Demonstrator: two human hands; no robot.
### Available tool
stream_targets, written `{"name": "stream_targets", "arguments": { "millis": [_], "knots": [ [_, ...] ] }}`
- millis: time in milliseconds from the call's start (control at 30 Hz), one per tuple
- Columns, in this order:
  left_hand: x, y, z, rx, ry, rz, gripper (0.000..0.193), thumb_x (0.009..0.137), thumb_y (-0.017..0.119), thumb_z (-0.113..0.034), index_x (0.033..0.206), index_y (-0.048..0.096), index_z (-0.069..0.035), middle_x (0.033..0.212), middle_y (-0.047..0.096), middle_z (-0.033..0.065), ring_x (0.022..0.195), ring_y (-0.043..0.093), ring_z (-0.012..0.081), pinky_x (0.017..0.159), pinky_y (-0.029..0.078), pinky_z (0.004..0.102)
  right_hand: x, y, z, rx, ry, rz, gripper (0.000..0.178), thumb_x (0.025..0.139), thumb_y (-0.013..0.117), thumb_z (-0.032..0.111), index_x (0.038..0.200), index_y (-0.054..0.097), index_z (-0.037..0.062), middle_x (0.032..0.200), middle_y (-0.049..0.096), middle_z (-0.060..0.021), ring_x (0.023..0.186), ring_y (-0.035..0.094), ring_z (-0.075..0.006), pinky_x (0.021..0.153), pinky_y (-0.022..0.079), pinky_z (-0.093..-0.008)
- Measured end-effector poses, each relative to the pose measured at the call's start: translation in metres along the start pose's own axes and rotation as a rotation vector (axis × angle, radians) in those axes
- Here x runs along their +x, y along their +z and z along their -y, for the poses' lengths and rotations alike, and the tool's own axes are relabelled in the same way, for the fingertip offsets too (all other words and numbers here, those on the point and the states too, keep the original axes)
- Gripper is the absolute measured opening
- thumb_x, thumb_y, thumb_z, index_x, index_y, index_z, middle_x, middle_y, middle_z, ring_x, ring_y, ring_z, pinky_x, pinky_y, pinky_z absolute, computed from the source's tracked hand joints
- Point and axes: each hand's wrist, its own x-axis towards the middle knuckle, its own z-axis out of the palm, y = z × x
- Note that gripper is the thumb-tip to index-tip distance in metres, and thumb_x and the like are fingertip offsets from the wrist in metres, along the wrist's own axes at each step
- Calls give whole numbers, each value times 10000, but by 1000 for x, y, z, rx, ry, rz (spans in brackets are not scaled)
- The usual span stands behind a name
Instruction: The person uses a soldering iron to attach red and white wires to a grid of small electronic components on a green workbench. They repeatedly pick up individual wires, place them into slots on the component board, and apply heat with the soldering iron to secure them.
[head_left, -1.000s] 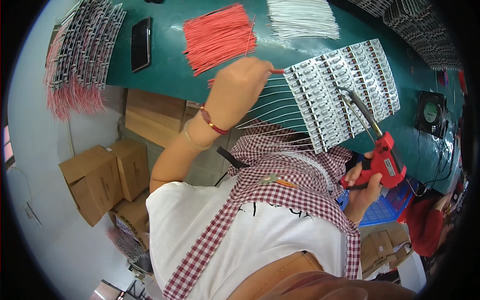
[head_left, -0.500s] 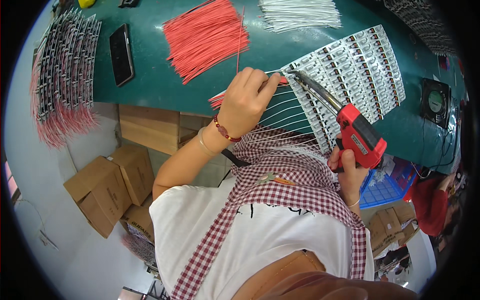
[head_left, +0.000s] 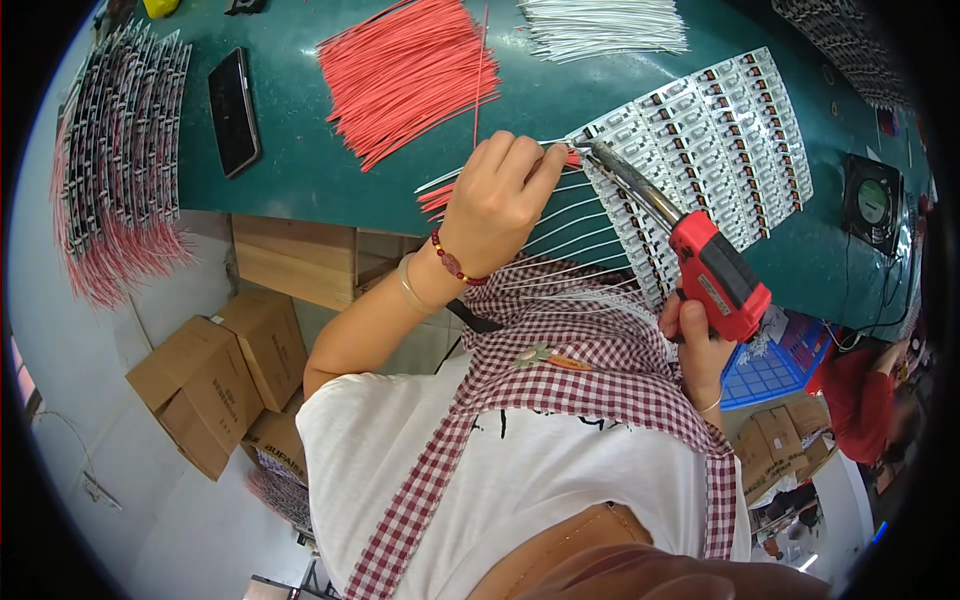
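Observation:
My left hand [head_left: 498,200] is closed around a small bunch of red wires [head_left: 436,200], whose ends stick out on both sides of the fist. A white wire [head_left: 436,184] also runs through it, reaching the near-left corner of a circuit board panel [head_left: 715,150]. My right hand [head_left: 700,340] grips a red and black soldering gun [head_left: 718,275], finger at its trigger. The gun's tip is at that same corner, close to my left fingertips; whether it touches is too small to tell. Several white wires [head_left: 570,235] extend from the panel's left edge toward my apron.
Beyond my hands lie a pile of red wires [head_left: 405,75] and a pile of white wires [head_left: 600,28]. A phone [head_left: 234,112] is at left, beside wired boards [head_left: 120,150]. At right are a small black fan [head_left: 872,205], a blue basket [head_left: 765,375] and another person's red sleeve [head_left: 855,400].
The white wire's free end now stands apart from the red bunch, left of my left hand. The soldering gun's tip stays at the panel's corner. The view has shifted slightly.

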Motion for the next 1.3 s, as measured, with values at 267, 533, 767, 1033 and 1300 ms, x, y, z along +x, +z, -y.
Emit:
{"name": "stream_targets", "arguments": {
  "millis": [267,533,767,1033,1300],
  "knots": [
    [2,1,-1,-9,1,-1,375,671,636,15,1043,683,20,815,561,69,716,525,212,628,453,316,-4,1,-1,-49,-7,-52,482,922,642,364,1165,546,-41,649,555,-60,532,483,-114,486,359,-248],
    [3,1,-2,6,-7,6,361,677,632,13,1033,683,16,821,559,68,719,523,212,638,453,316,-3,-4,-1,-42,-25,-9,435,928,641,297,1171,543,-49,653,554,-61,543,493,-117,491,375,-255],
    [4,1,-4,9,-9,-5,357,677,632,13,1030,684,13,815,550,68,719,524,211,640,454,317,-5,-11,-20,-224,-110,-2,398,933,631,269,1150,543,-52,655,552,-59,541,493,-117,493,380,-253],
    [3,1,-4,13,-12,0,341,681,628,14,1017,687,5,815,546,64,721,526,210,646,455,317,-7,-10,-15,-154,-95,-29,447,935,641,305,1187,539,-50,679,569,-60,540,492,-113,492,380,-248],
    [4,4,-4,66,14,-12,309,699,632,-31,1002,687,-7,821,551,55,728,528,207,625,422,337,-8,-6,-1,-10,-73,-46,546,897,670,406,1170,543,-50,667,565,-70,529,486,-117,480,365,-248]
  ]
}}
